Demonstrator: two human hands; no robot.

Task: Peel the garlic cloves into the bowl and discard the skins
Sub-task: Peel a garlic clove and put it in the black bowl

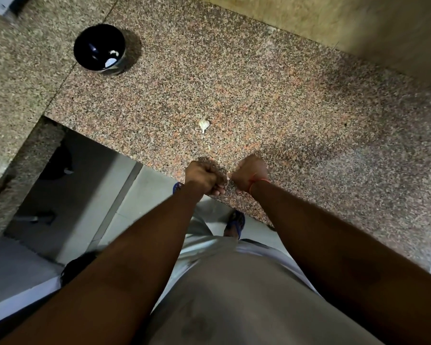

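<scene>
I'm standing at the speckled pink-brown granite counter (271, 100) w/ both fists bunched up right at its front edge. My left hand (204, 176) is curling its fingers tight around smth, prob a garlic clove, but can't rly tell, it's hidden. My right hand (249, 176) is pinching at that same spot, fingertips nearly touching the left. One small whitish unpeeled garlic clove (204, 125) is lying on the counter just past my hands. The glossy black round bowl (100, 48) is sitting well off to the far left w/ a couple pale peeled cloves (114, 53) inside.
</scene>
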